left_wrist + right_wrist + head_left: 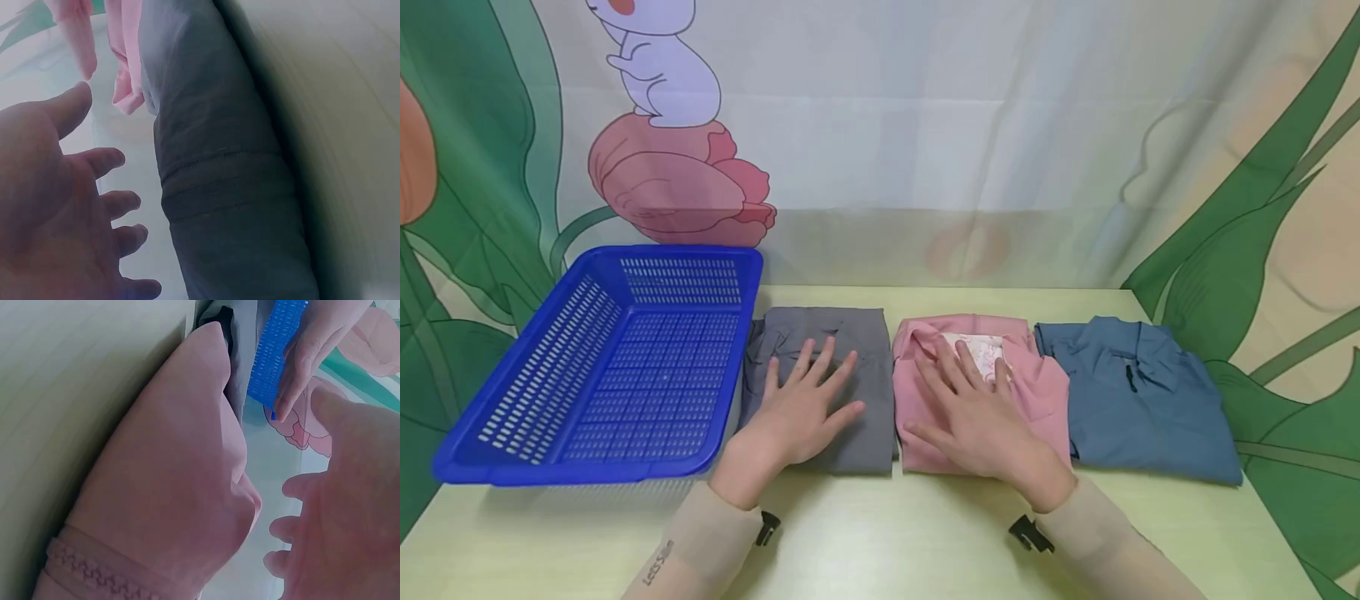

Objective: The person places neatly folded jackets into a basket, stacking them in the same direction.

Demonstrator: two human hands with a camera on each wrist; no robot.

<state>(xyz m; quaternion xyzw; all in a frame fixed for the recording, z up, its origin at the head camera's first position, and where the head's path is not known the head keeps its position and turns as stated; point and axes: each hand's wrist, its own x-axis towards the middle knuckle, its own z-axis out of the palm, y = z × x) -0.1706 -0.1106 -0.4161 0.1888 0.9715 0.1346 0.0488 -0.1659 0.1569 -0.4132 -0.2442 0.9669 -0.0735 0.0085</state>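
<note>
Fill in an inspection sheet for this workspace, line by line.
Surface: pale table, light yellow-green.
Job's things: folded gray garment, folded pink garment and folded blue garment in a row; blue plastic basket at the row's left end.
Clutter: nothing seen.
Hands: left hand spread above the gray garment, right hand above the pink one; wrist views show gaps beneath both.
Cables: nothing seen on the table.
Surroundings: printed backdrop behind, with green leaves and a white cartoon animal on a pink flower.
</note>
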